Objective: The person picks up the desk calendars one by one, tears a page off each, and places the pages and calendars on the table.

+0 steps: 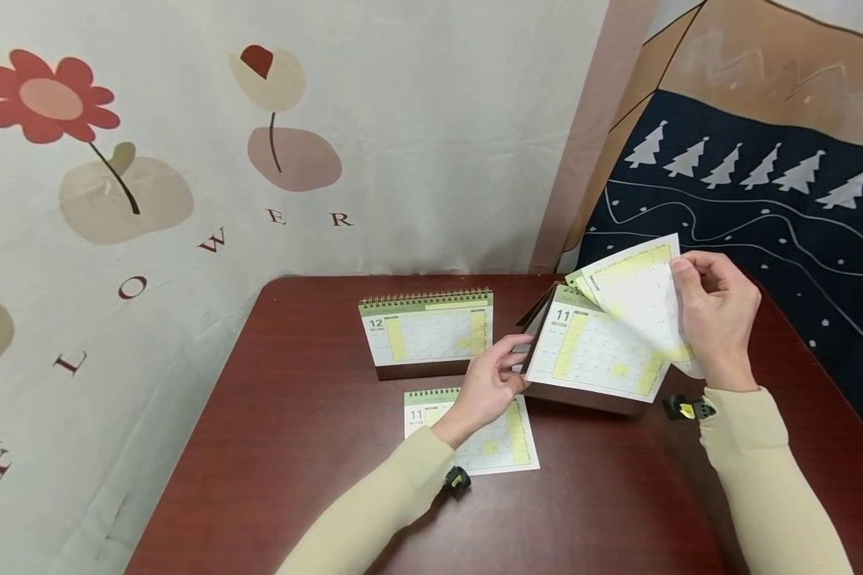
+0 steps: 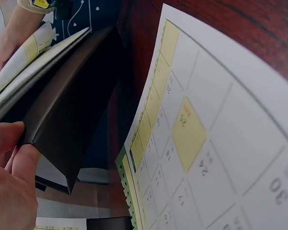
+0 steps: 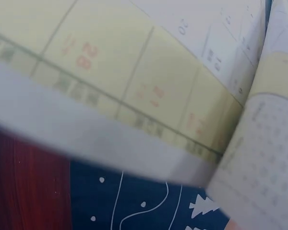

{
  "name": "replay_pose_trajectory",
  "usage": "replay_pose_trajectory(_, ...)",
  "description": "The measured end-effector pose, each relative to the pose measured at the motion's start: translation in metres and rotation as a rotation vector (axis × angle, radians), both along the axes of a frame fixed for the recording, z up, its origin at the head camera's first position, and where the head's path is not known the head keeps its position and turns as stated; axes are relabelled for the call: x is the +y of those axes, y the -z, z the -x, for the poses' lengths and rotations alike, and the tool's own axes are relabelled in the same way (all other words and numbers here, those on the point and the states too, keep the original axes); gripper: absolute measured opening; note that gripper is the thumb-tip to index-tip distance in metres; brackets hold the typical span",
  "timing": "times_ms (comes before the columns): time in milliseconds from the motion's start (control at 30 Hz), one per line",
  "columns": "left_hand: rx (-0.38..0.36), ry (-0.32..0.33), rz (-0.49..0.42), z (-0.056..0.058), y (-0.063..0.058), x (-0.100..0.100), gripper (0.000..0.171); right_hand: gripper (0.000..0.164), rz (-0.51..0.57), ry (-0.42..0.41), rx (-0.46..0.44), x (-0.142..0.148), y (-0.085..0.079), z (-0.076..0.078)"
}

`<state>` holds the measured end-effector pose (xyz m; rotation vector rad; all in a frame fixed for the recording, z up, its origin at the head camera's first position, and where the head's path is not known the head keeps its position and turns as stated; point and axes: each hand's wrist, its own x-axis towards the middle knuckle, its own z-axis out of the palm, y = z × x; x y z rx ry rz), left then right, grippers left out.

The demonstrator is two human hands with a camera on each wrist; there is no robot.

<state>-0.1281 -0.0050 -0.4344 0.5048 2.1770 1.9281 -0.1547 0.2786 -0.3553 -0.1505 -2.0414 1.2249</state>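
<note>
A desk calendar [image 1: 582, 355] with a dark stand is tilted at the right of the table, its page marked 11 showing. My left hand [image 1: 487, 393] grips its left edge; in the left wrist view, thumb and fingers pinch the dark stand [image 2: 69, 103]. Over the calendar's upper right, my right hand [image 1: 722, 307] pinches a lifted page [image 1: 636, 291] by its right edge. That page bends up and away from the one marked 11. Close up in the right wrist view, the curled page [image 3: 110, 81] hides most of the right hand.
A second desk calendar [image 1: 439, 339], marked 12, stands upright at the back middle. In front of it a loose calendar sheet [image 1: 507, 447] marked 11 lies flat, partly under my left forearm. The brown table [image 1: 295, 415] meets a printed curtain [image 1: 431, 160] behind.
</note>
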Motion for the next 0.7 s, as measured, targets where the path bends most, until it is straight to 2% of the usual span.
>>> replay_pose_trajectory(267,0.024,0.007,0.016,0.002,-0.001,-0.001,0.067,0.011,0.06,0.011,0.035,-0.009,-0.009,0.002)
replay_pose_trajectory(367,0.024,0.001,0.023,0.002,-0.002,-0.003,0.067,0.013,0.055,0.009,0.043,-0.008,-0.005,0.007)
replay_pose_trajectory(500,0.02,-0.003,0.03,0.004,-0.001,-0.003,0.066,0.023,0.036,0.01,0.01,-0.002,0.002,0.012)
replay_pose_trajectory(700,-0.034,-0.005,0.019,0.005,0.0,-0.004,0.067,0.023,-0.004,0.004,-0.038,0.0,0.004,0.0)
